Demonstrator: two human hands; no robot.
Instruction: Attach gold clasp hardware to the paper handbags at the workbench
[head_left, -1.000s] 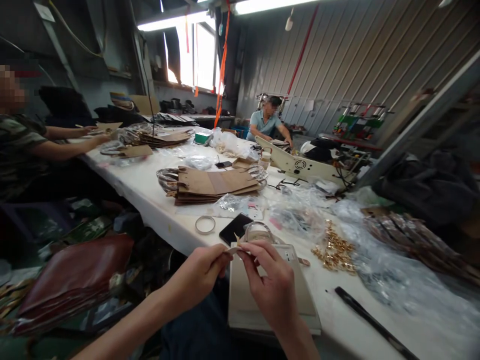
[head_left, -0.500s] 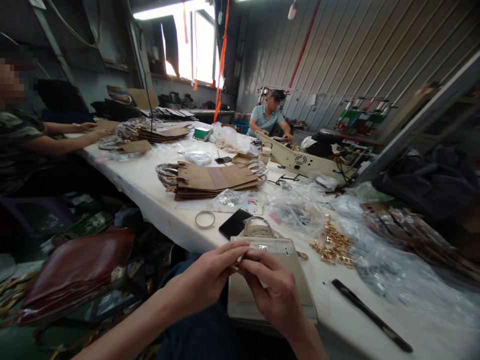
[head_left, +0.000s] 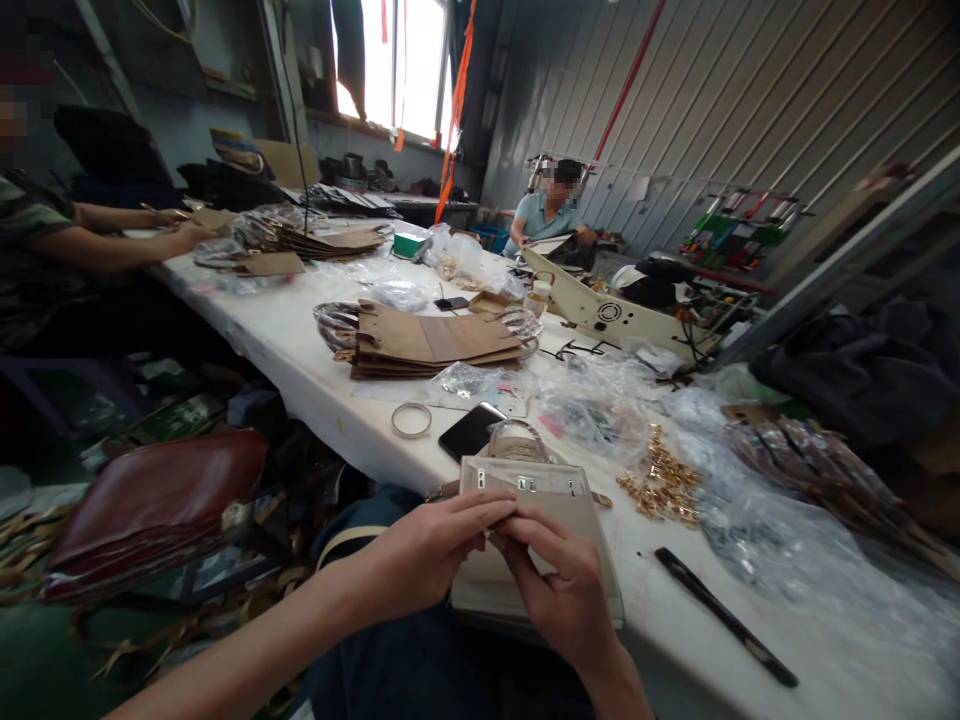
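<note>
A pale beige bag (head_left: 577, 500) with small silver metal fittings along its upper edge lies at the table's near edge, its handle pointing away from me. Over its left part, my left hand (head_left: 450, 535) and my right hand (head_left: 555, 570) meet at the fingertips. Both hands have their fingers pressed together around something too small and hidden to name. Just beyond the bag is a black phone (head_left: 471, 430), and a ring of clear tape (head_left: 411, 420) lies left of it. Gold metal pieces (head_left: 664, 478) are heaped right of the bag.
A stack of brown bag panels (head_left: 439, 338) sits mid-table. A dark flat tool (head_left: 724, 615) lies at right, near plastic wrap (head_left: 810, 560). A cream machine (head_left: 615, 312) stands farther back. Two people work at the far side and left; dark red leather (head_left: 157, 500) is at lower left.
My hands have moved slightly down the bag, showing more of its fittings. The view has shifted a little. The person at the back now holds up a dark piece.
</note>
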